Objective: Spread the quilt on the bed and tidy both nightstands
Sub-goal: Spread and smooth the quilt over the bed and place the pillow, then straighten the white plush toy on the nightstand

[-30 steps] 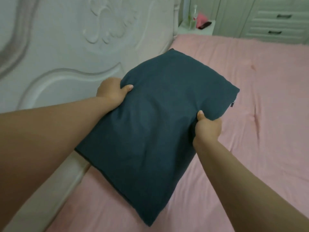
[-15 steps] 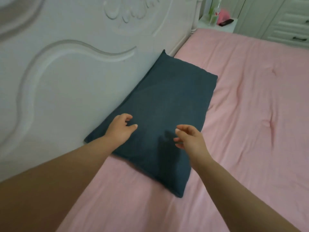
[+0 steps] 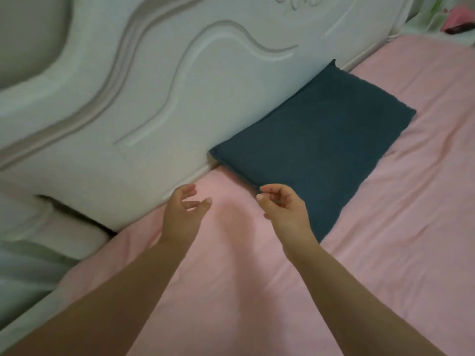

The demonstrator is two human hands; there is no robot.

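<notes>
A dark teal pillow lies flat on the pink bed sheet, its long side against the white carved headboard. My left hand hovers over the sheet just short of the pillow, fingers loosely spread and holding nothing. My right hand hangs over the pillow's near corner with fingers loosely curled and empty. The far nightstand shows at the top right with a pink item and a dark flat object on it. No quilt is in view.
The headboard runs along the left side of the bed. A dark gap shows between the headboard and the mattress edge at the left. Pink sheet stretches to the right and toward me.
Both hands gripped the pillow and set it down by the headboard, then let go. They have since drawn back toward me, and the view has shifted left.
</notes>
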